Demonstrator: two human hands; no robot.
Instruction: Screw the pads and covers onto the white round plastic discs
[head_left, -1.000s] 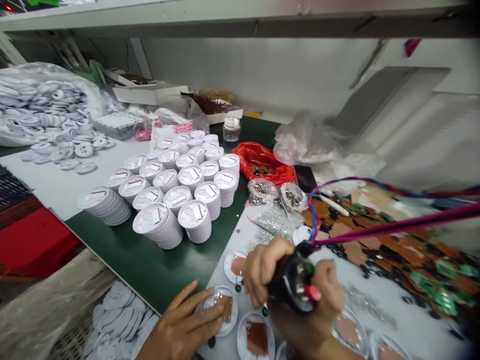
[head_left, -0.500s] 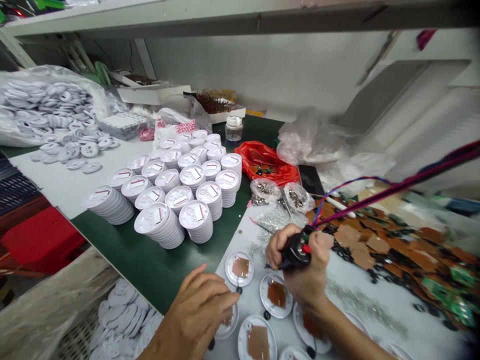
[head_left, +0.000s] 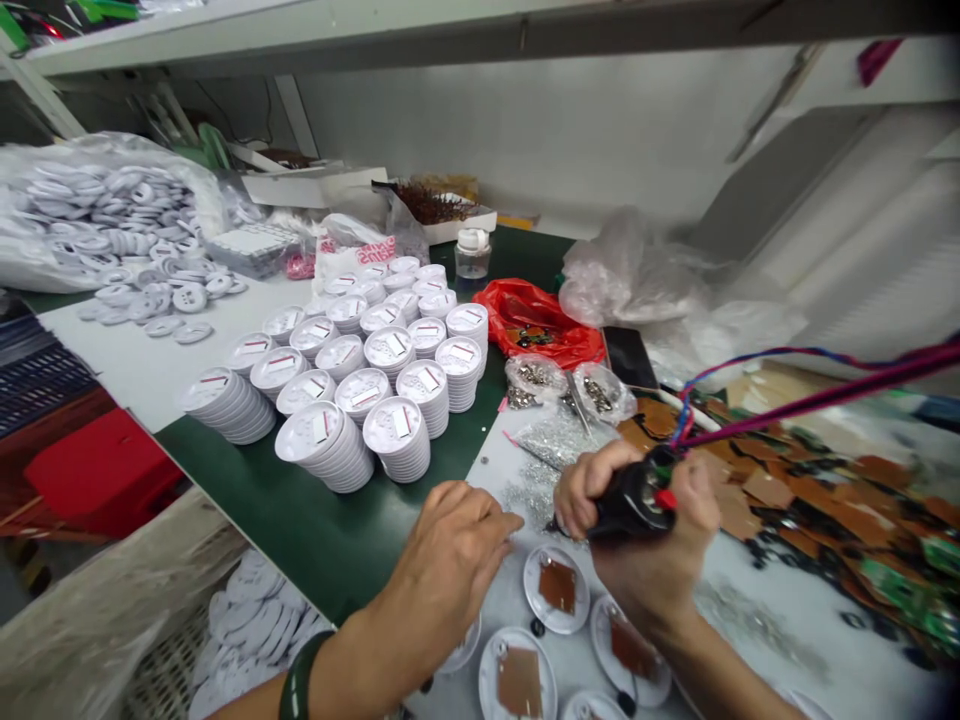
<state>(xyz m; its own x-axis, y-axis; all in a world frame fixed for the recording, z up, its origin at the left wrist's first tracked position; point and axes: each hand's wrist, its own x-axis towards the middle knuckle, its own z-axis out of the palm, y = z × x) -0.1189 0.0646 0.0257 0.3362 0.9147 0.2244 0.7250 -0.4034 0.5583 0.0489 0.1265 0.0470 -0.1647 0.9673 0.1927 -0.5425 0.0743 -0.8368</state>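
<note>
My right hand is wrapped round a black electric screwdriver with a red button; red and blue cables run from it to the right. My left hand hovers with curled fingers over the white sheet, near a heap of small silver screws. Below both hands lie several white round discs, each with a brown circuit board in it. What the left fingertips hold, if anything, is hidden.
Stacks of white round covers stand on the green mat. A bag of white parts lies at far left. A red bag, small screw bags and loose brown boards sit at right. A crate of discs is below the table.
My left hand has lifted off the near disc and moved up and right toward the screws. My right hand with the screwdriver has shifted right.
</note>
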